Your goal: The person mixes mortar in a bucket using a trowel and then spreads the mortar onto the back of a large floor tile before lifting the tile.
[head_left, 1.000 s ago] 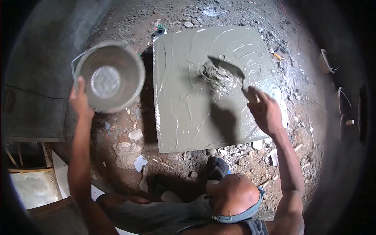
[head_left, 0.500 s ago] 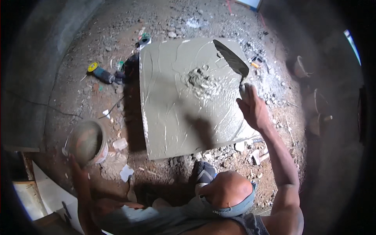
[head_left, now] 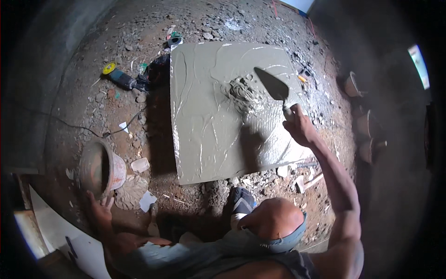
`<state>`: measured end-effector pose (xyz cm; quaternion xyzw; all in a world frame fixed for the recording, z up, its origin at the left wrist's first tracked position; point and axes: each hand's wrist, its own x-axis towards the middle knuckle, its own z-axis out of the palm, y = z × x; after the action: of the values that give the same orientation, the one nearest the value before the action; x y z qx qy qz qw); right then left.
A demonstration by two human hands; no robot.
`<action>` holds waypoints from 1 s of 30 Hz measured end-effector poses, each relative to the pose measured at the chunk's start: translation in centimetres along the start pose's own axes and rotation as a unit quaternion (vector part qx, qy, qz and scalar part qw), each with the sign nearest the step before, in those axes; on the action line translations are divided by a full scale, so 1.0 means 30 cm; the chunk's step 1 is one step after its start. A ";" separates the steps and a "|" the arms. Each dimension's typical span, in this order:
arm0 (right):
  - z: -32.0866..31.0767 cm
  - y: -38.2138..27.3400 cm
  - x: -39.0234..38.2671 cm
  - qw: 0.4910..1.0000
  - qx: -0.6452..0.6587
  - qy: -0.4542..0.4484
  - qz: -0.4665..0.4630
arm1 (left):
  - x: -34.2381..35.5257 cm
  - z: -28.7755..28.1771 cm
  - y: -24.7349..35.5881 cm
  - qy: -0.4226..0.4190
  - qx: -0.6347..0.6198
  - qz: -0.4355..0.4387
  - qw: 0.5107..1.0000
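My right hand [head_left: 301, 126] is closed round the handle of a pointed trowel [head_left: 272, 84]. Its blade hangs over a board [head_left: 200, 135] coated in wet grey mortar, beside a raised mortar heap [head_left: 245, 94]. At the lower left, my left hand [head_left: 99, 210] is at the near rim of a mortar-stained bucket [head_left: 118, 171], thumb and fingers on either side of the rim. The bucket leans, and its dark inside shows on the left. Part of my left hand's grip is in shadow.
An angle grinder [head_left: 121, 79] with a yellow disc lies left of the board, its cable [head_left: 76, 128] running over rubble. A crumpled sack [head_left: 132, 191] sits beside the bucket. Several buckets [head_left: 353, 86] stand along the right wall. Stones and debris cover the ground.
The trowel blade has turned flatter and moved nearer the mortar heap. The bucket leans more, showing more of its outer wall, with my left hand still at its rim. The view has shifted slightly.
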<state>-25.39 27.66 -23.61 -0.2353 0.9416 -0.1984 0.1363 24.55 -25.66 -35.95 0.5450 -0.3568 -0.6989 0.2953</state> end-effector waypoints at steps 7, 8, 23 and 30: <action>-0.046 -0.053 0.102 0.985 -0.116 -0.005 -0.130 | -0.021 -0.151 -0.019 0.188 0.169 0.208 0.945; -0.044 -0.078 0.116 0.983 -0.137 -0.060 -0.107 | -0.018 -0.164 0.006 0.189 0.171 0.209 0.944; -0.114 0.021 0.009 0.962 0.090 -0.152 0.210 | -0.316 0.393 0.238 -0.289 0.532 0.169 0.778; -0.078 0.167 0.340 0.943 0.213 -0.068 0.245 | -0.239 0.622 0.154 -0.477 0.544 0.069 0.687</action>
<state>-36.85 27.36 -25.41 0.0244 0.8942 -0.3387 0.2917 8.18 -19.25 -25.37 0.1773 -0.8035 -0.5258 -0.2155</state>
